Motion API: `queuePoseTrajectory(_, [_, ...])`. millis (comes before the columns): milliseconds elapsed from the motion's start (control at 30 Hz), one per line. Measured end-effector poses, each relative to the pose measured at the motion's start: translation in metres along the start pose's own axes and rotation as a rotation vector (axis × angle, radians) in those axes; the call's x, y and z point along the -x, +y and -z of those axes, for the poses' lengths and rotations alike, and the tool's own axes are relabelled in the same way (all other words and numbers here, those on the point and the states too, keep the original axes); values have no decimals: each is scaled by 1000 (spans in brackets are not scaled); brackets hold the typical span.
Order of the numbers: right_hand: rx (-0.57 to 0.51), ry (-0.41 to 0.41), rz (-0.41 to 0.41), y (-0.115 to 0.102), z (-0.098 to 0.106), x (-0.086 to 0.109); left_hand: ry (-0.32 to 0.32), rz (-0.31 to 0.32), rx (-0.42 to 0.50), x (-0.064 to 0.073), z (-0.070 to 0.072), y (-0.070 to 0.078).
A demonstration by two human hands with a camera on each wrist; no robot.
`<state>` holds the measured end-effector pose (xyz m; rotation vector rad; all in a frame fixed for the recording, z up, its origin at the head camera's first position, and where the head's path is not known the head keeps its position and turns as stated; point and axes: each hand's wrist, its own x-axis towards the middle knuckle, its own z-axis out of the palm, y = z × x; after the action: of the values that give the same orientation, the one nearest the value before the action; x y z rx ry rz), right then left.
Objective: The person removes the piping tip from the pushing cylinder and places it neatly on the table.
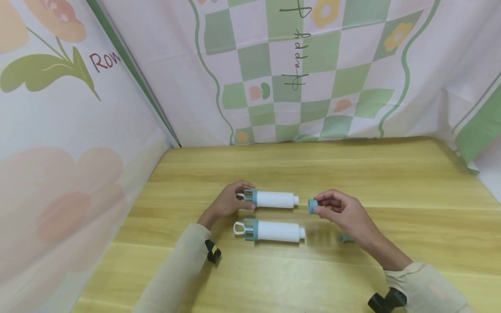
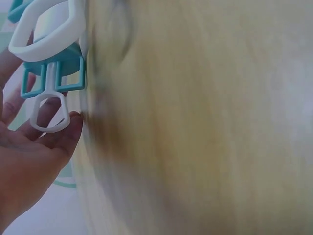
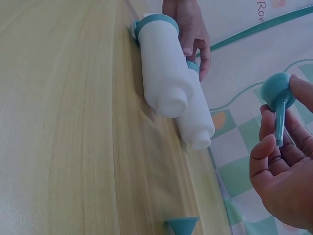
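My left hand (image 1: 231, 201) grips the teal slotted collar (image 2: 72, 68) of the farther white tube (image 1: 275, 199), thumb on the near side and fingers on the far side. A white loop handle (image 2: 50, 113) sticks out of that collar, between the fingers. To the right, my right hand (image 1: 342, 211) pinches a teal funnel-shaped nozzle (image 1: 312, 206) with thumb and fingertips. The nozzle's wide end faces the tube's narrow neck, with a gap between; its thin spout (image 3: 280, 125) shows in the right wrist view.
A second white tube (image 1: 278, 231) with the same teal collar and loop handle lies parallel, nearer to me. Another teal nozzle (image 3: 182, 225) lies on the wooden table (image 1: 250, 278), partly hidden by the right hand in the head view. Patterned cloth (image 1: 289, 65) hangs behind.
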<state>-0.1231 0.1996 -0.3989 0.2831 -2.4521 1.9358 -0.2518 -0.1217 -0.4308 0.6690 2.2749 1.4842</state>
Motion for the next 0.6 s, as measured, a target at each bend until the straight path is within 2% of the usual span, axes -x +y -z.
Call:
queuePoseTrajectory(167, [3, 0, 17, 0, 0, 0, 17, -5, -27, 4, 5, 5])
queuePoseTrajectory(600, [25, 3, 50, -4, -2, 0, 115, -89, -101, 23, 16, 8])
